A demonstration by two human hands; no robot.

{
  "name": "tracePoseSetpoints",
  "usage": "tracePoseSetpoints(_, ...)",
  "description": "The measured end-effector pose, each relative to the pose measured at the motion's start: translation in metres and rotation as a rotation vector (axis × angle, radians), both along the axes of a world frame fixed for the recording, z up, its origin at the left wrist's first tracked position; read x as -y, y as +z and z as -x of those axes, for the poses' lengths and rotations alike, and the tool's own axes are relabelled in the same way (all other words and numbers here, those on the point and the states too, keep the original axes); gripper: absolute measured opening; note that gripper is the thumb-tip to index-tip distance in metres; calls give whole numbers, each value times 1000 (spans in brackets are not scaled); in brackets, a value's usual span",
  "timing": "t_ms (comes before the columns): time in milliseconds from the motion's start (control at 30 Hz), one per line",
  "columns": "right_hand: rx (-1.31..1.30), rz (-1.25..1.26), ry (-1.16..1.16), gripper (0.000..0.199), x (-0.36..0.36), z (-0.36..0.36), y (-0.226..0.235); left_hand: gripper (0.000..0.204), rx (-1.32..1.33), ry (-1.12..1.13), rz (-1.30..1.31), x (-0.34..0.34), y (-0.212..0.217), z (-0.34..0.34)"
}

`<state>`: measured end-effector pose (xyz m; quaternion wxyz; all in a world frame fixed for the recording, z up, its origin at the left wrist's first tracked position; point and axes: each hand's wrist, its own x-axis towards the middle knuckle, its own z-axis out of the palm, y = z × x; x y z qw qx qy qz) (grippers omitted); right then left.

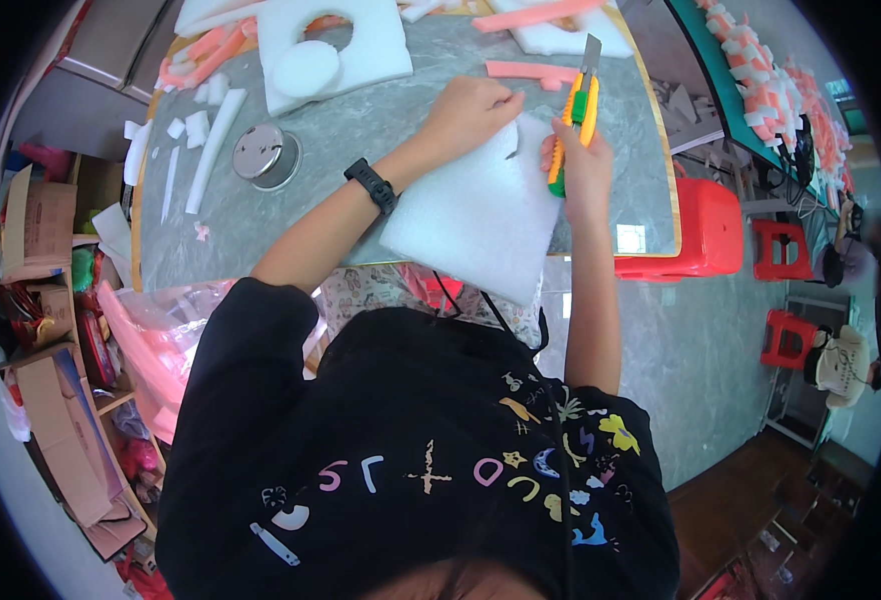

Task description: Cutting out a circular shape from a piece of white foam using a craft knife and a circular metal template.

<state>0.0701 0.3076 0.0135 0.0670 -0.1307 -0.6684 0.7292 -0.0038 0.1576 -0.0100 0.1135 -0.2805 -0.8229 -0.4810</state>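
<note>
A white foam sheet (481, 215) lies at a slant on the table, its near corner sticking out past the front edge. My left hand (469, 120), with a black watch on its wrist, grips the sheet's far end with fingers curled; its fingertips are partly hidden. A small dark mark shows on the foam beside that hand. In my right hand (586, 165) is a yellow and green utility knife (589, 108), held just right of the sheet. Its blade is out and points away from me.
A round metal tin (267, 157) stands on the grey table (341, 225), left of my forearm. Foam strips (216, 150) lie farther left. Beyond are a white foam block with a round hole (386, 60) and pink foam pieces (531, 72). A red stool (701, 225) sits at the right.
</note>
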Motion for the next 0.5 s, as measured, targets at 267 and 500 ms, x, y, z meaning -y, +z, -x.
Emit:
tracePoseSetpoints(267, -112, 31, -32, 10, -3, -34, -9, 42, 106, -272, 308, 16, 9, 10)
tracePoseSetpoints(500, -14, -121, 73, 9, -18, -87, -3, 39, 293, -530, 604, 45, 49, 1)
